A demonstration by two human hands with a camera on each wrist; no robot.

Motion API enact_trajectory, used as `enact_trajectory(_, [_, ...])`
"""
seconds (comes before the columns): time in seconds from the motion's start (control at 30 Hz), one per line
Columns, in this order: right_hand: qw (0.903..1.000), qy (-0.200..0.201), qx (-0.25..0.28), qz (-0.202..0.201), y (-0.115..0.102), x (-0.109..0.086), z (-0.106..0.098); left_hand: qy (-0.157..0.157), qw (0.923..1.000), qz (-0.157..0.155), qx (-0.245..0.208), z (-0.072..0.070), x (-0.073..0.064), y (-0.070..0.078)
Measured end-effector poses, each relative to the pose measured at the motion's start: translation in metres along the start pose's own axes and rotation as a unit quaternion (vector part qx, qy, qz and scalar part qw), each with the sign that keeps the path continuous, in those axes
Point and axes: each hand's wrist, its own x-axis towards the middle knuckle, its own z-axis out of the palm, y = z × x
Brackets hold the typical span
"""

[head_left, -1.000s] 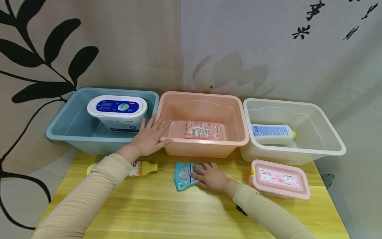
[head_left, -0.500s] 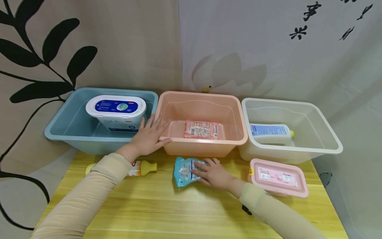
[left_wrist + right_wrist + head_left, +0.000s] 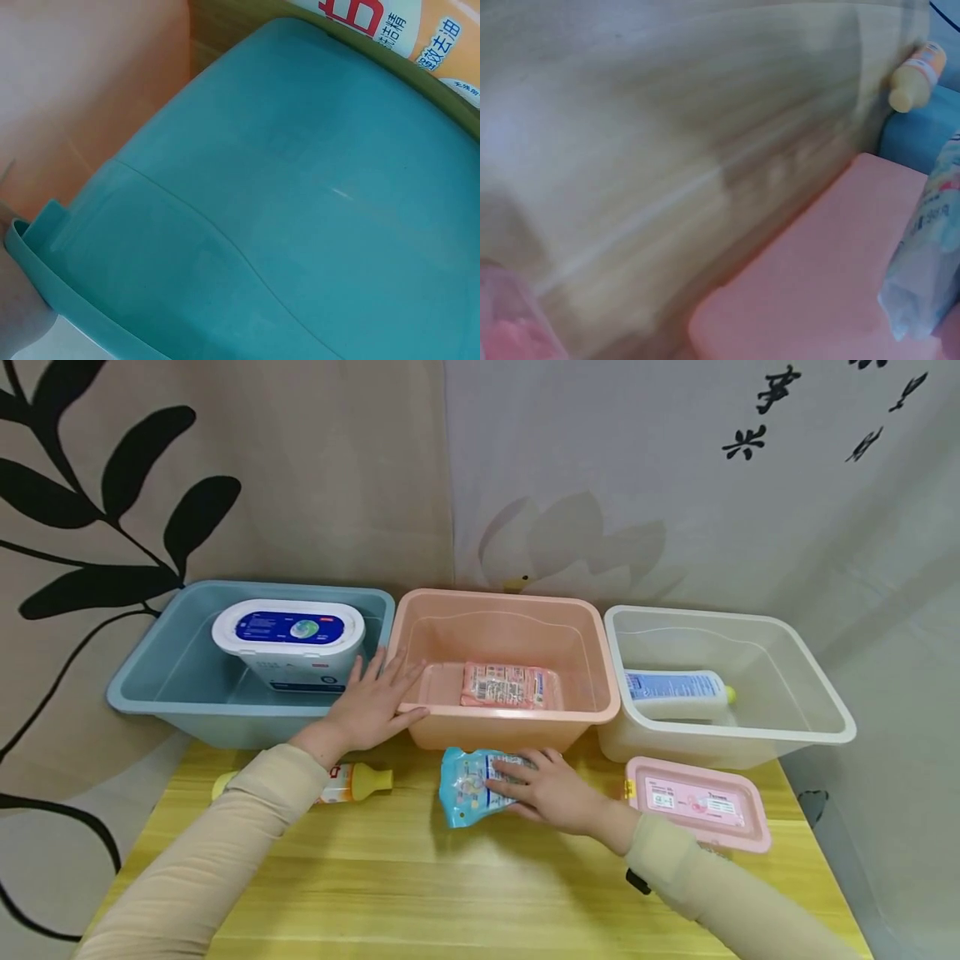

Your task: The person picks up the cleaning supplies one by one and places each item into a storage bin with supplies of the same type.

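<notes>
My right hand [image 3: 555,793] grips a blue soft plastic packet [image 3: 468,789] from above by its right part, in front of the pink bin [image 3: 510,728]. The same packet [image 3: 922,247] shows at the right edge of the right wrist view. My left hand [image 3: 375,706] rests with fingers spread where the rims of the blue bin [image 3: 187,710] and pink bin meet. In the left wrist view the blue bin's wall [image 3: 262,187] fills most of the picture. Behind my left forearm lies a yellow bottle [image 3: 367,782], partly hidden.
A white lidded tub [image 3: 288,647] stands in the blue bin. The pink bin contains a pink packet [image 3: 504,685]; a white bottle [image 3: 675,695] lies in the translucent white bin [image 3: 727,745]. A pink lidded box [image 3: 697,806] is on the wooden table [image 3: 450,893] at right.
The blue packet has risen slightly and tilted in my right hand, which has shifted a little right and away from me. My left hand stays on the rims.
</notes>
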Motion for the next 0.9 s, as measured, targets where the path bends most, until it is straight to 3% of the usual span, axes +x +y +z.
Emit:
enact_trajectory(0.33, [0.9996,0.016,-0.021,-0.011,0.008,0.002,-0.029,-0.002,0.9999,-0.01,0.003,-0.001,-0.001,0.003])
enact_trajectory(0.7, [0.9971,0.066,-0.031,-0.02,0.019,-0.001,-0.041,-0.008,0.9997,-0.02,0.01,-0.006,-0.003,0.002])
enact_trajectory(0.9, [0.9977,0.064,-0.011,-0.02,0.025,-0.004,-0.049,0.015,0.9999,-0.001,0.008,-0.003,-0.009,-0.004])
